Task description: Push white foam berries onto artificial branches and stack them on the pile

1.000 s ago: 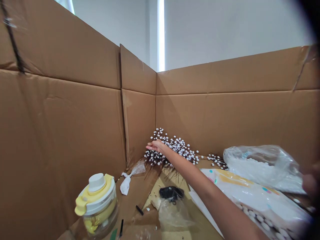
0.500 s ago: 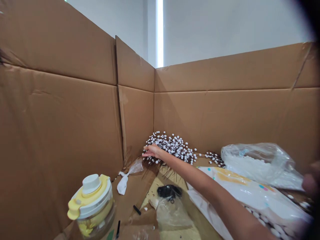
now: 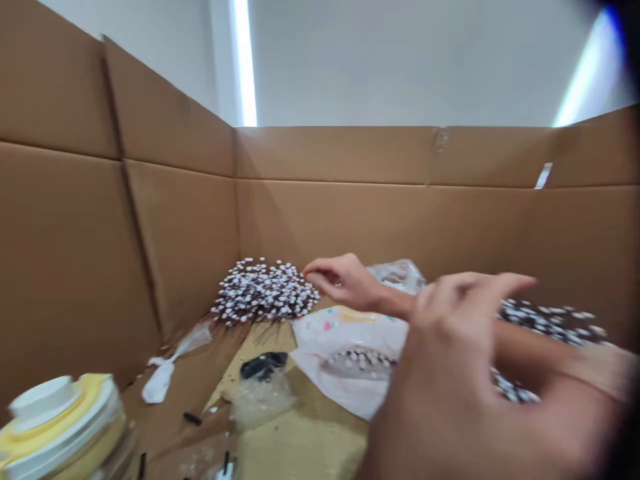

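Note:
My left hand (image 3: 450,360) is close to the camera at the lower right, blurred, fingers apart with one stretched to the right. I see nothing in it. Behind it, my right hand (image 3: 350,283) reaches leftward, thumb and fingers meeting at the tips; whatever lies between them is too small to make out. Just left of those fingertips is a bushy pile of white-berry branches (image 3: 265,290) with dark stems. Another bunch of berry branches (image 3: 545,323) shows behind my right forearm, partly hidden. Below my right hand lies a white printed plastic bag (image 3: 320,373) with more berries showing at it.
Tall cardboard walls (image 3: 340,213) enclose the back and left. A yellow-and-white lidded jar (image 3: 60,420) stands at lower left, near a knotted white plastic bag (image 3: 160,380). A black item (image 3: 263,365), a clear bag (image 3: 263,400) and small black pieces (image 3: 193,419) lie on the cardboard.
The view has turned right. My right hand has drawn away from the berry pile toward the right. My left hand, barely showing at the right edge before, is now large in view.

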{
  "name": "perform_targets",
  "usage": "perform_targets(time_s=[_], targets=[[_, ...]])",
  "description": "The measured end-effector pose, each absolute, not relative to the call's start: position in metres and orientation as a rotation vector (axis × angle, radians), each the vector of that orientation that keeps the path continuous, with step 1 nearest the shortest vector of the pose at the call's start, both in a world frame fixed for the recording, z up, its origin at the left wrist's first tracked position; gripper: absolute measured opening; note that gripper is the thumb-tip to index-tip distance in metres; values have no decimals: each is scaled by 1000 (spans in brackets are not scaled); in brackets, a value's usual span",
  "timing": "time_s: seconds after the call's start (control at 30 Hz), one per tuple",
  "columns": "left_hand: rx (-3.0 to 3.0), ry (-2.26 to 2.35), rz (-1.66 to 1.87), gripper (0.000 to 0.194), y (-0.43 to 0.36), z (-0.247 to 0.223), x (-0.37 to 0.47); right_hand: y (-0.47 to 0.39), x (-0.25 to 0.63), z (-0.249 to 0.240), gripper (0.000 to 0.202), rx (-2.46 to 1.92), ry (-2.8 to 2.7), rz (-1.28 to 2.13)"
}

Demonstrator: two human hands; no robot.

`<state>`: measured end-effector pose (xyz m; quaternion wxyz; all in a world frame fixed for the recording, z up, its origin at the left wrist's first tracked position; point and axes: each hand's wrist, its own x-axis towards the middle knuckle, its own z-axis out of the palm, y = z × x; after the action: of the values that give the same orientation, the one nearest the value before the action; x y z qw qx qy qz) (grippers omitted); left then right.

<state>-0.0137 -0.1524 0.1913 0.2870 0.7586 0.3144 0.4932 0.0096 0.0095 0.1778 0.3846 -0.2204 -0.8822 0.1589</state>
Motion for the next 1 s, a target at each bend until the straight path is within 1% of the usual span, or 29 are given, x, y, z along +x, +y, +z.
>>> perform_targets(time_s=[0.03, 0.07, 0.1, 0.13, 0.2, 0.37, 0.47, 0.57, 0.67, 0.77, 0.9, 1.0], targets=[[2022, 773, 1343, 46, -155, 193, -11, 8, 36, 187, 19, -637, -2266, 96], [2017, 741, 1363, 42, -155, 195, -9, 7, 64, 195, 21, -757, -2273, -169], [2022, 725, 1371, 40, -154, 195, -8, 7, 91, 201, 22, -901, -2283, -347], [2041, 715, 1371, 38, -151, 196, -7, 5, 119, 206, 22, -1029, -2278, -441], [2088, 703, 1342, 35, -143, 196, -2, -1, 173, 209, 21, -1239, -2239, -523], [2122, 757, 1303, 39, -125, 193, 11, -26, 290, 193, 25, -1606, -2049, -511], [2133, 808, 1243, 40, -117, 191, 17, -34, 343, 165, 23, -1763, -1964, -394], [2132, 865, 1216, 43, -111, 190, 23, -34, 378, 130, 19, -1853, -1901, -242], [2128, 916, 1217, 46, -107, 189, 28, -30, 393, 98, 21, -1905, -1883, -99], [2153, 926, 1211, 43, -104, 188, 29, -25, 397, 79, 24, -1946, -1811, -65], [2202, 921, 1224, 41, -102, 186, 28, -19, 397, 77, 27, -1970, -1625, -152], [2200, 934, 1228, 42, -103, 186, 27, -19, 390, 81, 23, -1890, -1667, -134]])
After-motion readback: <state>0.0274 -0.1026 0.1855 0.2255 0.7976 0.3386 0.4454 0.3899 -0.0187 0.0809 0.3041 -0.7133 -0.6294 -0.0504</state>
